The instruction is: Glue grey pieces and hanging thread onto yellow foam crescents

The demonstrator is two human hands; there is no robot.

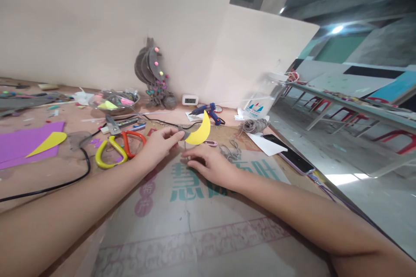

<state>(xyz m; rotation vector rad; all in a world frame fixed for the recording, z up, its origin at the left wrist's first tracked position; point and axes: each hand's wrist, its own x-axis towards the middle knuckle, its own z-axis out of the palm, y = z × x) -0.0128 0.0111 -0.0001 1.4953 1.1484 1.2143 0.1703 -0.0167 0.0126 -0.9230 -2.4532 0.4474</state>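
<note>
Cluttered worktable (39, 173), left hand (165, 140) pinching yellow crescent (202, 132) by its grey end (185, 132), right hand (211, 164) just below, grip unclear

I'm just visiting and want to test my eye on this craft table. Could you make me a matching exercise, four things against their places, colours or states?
1. yellow crescent
2. glue gun
3. phone
4. purple sheet

A. a cable at its near end
B. partly under a yellow pointed piece
C. by the left hand's fingertips
D. mostly dark blue

Pairs: 1-C, 2-D, 3-A, 4-B
</note>
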